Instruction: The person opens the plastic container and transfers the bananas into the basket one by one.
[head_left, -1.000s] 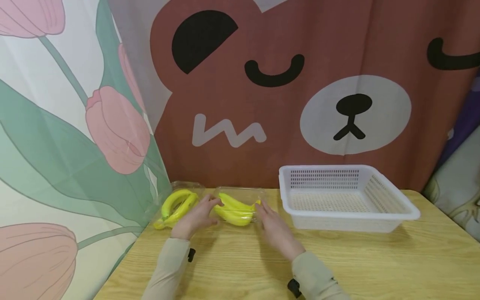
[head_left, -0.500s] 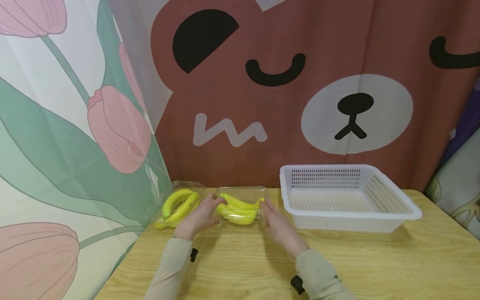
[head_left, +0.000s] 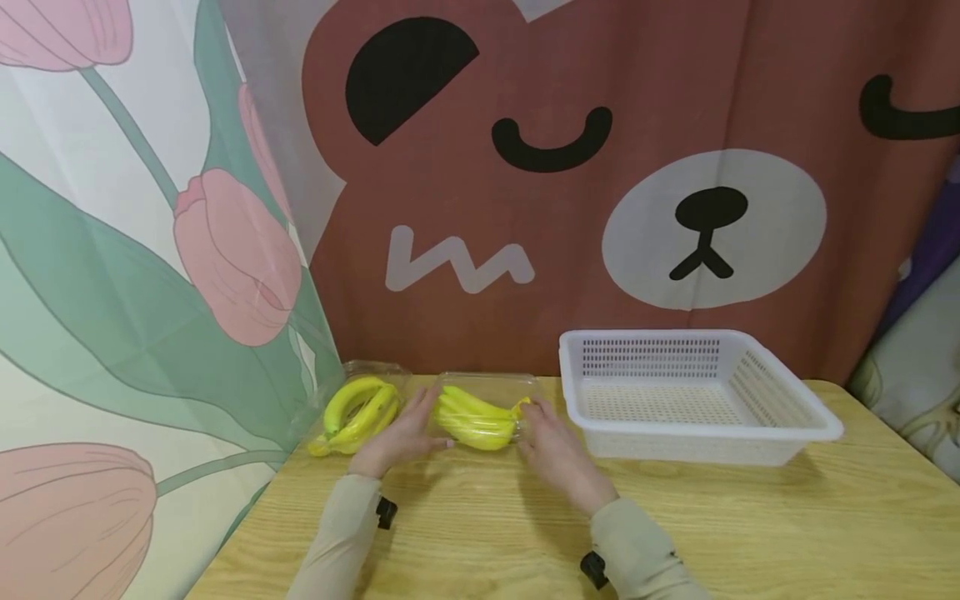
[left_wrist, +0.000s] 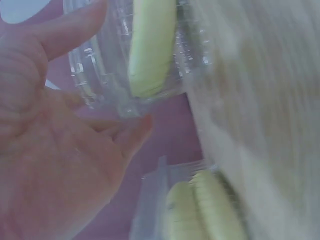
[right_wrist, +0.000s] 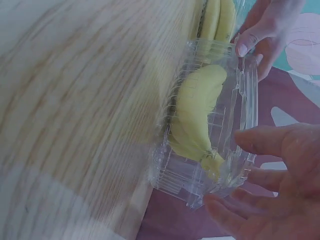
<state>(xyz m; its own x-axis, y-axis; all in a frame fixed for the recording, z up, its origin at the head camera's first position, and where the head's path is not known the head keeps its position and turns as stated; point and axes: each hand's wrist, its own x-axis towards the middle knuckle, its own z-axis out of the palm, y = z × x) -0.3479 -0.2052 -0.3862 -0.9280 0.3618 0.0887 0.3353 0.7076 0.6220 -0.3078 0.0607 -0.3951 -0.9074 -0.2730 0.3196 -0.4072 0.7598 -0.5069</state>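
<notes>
The step in hand appears to be steadying the clear plastic clamshell container (head_left: 487,382) of curved yellow bananas (head_left: 476,425) on the light wood-grain table (head_left: 480,542) — left hand (head_left: 399,439) and right hand (head_left: 555,457) at opposite ends, fingers loosely spread. The next move likely calls for a firm hold at both ends. Its ribbed walls glint, banana stems pointing right — whether it is fastened, I cannot tell.

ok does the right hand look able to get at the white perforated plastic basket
Probably yes: the basket stands just to the right of the right hand, with nothing visible between them.
</notes>
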